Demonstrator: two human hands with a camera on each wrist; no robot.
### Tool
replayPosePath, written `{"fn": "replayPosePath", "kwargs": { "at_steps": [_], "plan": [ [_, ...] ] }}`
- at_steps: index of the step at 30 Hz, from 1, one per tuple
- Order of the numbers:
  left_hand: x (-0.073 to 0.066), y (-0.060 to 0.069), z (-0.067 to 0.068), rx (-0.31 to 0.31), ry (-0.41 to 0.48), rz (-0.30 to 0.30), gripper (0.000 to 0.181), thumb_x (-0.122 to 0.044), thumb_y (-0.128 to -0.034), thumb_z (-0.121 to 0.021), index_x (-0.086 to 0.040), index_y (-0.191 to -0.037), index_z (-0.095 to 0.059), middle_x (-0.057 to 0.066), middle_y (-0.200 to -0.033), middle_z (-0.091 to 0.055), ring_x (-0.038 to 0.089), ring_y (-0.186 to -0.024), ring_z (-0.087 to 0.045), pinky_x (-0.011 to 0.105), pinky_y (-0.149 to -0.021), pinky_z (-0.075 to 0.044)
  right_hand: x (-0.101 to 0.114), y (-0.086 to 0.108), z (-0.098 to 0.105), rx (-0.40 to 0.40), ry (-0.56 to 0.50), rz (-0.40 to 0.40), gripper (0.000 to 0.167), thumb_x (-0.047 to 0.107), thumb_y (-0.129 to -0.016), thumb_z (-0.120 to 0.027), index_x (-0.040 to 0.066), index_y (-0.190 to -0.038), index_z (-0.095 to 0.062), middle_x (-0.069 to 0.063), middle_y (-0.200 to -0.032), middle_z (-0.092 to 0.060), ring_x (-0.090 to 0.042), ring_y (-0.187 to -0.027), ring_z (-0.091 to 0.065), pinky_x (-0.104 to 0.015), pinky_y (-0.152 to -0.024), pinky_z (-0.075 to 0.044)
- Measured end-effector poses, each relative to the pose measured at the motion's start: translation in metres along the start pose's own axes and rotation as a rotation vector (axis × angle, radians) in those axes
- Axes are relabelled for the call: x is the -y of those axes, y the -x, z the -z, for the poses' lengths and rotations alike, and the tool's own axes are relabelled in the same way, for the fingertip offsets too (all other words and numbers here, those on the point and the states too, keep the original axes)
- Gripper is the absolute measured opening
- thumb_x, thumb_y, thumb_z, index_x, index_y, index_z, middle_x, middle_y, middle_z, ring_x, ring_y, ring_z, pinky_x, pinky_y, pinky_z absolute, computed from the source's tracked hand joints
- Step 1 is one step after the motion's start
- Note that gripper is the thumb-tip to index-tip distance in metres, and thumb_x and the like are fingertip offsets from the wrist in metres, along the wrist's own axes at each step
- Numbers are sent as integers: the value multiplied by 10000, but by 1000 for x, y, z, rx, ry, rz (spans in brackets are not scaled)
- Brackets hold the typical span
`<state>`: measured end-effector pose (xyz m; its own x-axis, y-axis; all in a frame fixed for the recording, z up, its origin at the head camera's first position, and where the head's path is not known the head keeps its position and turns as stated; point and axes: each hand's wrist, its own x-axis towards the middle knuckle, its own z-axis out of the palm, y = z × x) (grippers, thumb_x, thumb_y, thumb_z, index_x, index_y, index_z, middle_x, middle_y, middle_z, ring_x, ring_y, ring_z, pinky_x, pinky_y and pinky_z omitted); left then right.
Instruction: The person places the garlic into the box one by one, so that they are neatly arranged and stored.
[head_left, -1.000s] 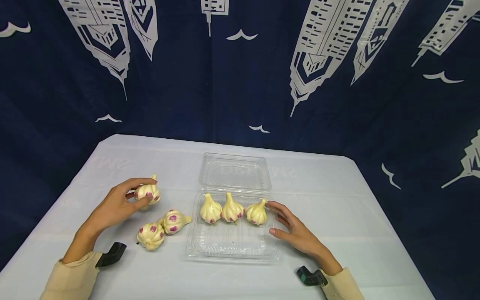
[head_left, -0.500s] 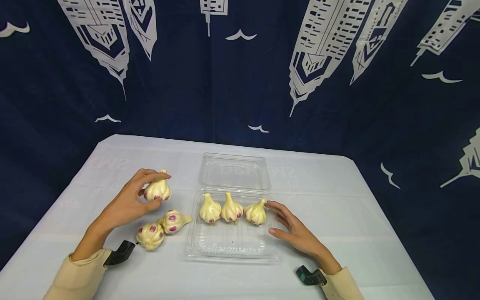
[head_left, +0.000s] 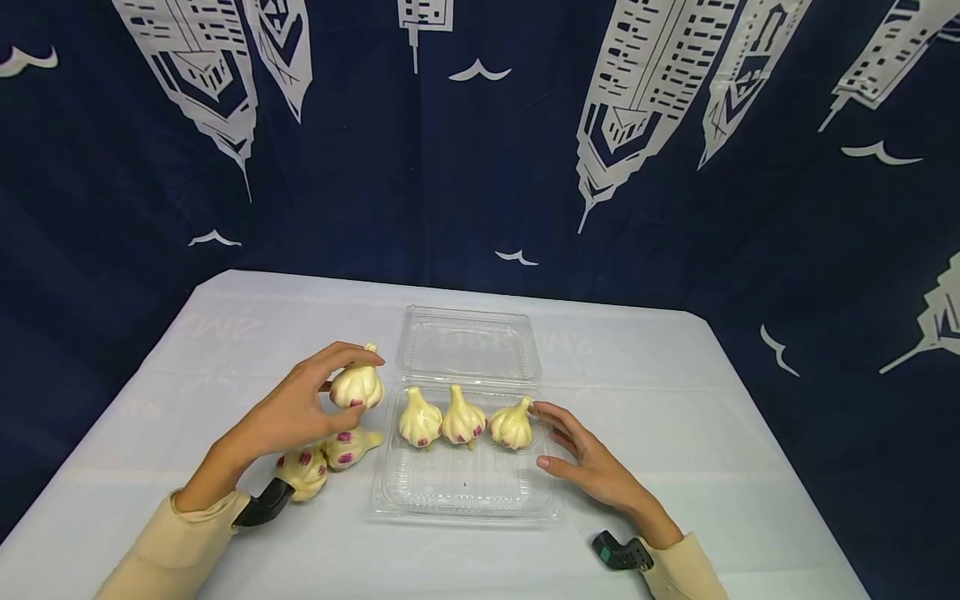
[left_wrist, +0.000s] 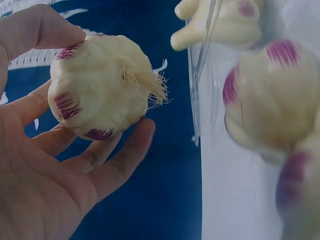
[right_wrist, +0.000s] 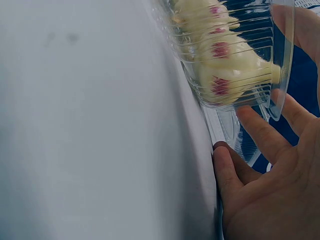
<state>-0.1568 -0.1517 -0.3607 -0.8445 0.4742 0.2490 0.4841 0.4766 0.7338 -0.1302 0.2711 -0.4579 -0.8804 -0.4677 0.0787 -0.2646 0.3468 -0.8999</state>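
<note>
My left hand (head_left: 303, 406) pinches a garlic bulb (head_left: 357, 387) between thumb and fingers, left of the clear plastic container (head_left: 465, 498). In the left wrist view the held bulb (left_wrist: 102, 87) shows its root tuft and purple patches. Three garlic bulbs stand in a row in the container's back half: left (head_left: 420, 422), middle (head_left: 464, 418) and right (head_left: 512, 426). At the container's right edge my right hand (head_left: 596, 467) rests with fingers spread, holding nothing; the right wrist view has its fingers beside the clear wall (right_wrist: 235, 55).
Two more bulbs, one (head_left: 349, 447) against the other (head_left: 303, 472), lie on the white table left of the container, partly behind my left hand and wrist device. The clear lid (head_left: 470, 343) lies folded back behind the container. A dark blue patterned cloth (head_left: 465, 183) hangs behind the table.
My left hand has carried its bulb rightward from the table's left side to near the container's left edge. My right hand and the bulbs in the container have stayed put.
</note>
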Motion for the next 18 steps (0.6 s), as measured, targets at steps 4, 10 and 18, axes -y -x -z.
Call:
{"fn": "replayPosePath", "kwargs": {
  "at_steps": [4,10,18],
  "plan": [
    [-5,-6,-7,34,26,-24,596,-12,-808,-771,-260,-1318,-588,-26,-1383,-527,144,-1032,-600,314,-820,-539,1,0,0,0,-7,-4,702,102,-960,-666,247,-1547,-309,-77,-1602,-344,-5,-1448,-308,-120,-1132,-286],
    [-12,-16,-16,77,44,-81,546,-52,-823,-782,-231,-1304,-598,-36,-1358,-547,141,-1123,-586,328,-831,-557,0,0,0,-2,-5,-11,703,110,-957,-672,253,-1544,-313,-73,-1601,-348,-26,-1455,-310,-115,-1128,-286],
    [-25,-31,-29,124,25,-149,420,-107,-896,-747,-212,-1281,-618,-25,-1337,-570,132,-1035,-587,263,-772,-529,2,0,0,-4,-3,-23,705,114,-956,-675,260,-1544,-313,-64,-1602,-348,-99,-1475,-307,-110,-1127,-281]
  ]
}}
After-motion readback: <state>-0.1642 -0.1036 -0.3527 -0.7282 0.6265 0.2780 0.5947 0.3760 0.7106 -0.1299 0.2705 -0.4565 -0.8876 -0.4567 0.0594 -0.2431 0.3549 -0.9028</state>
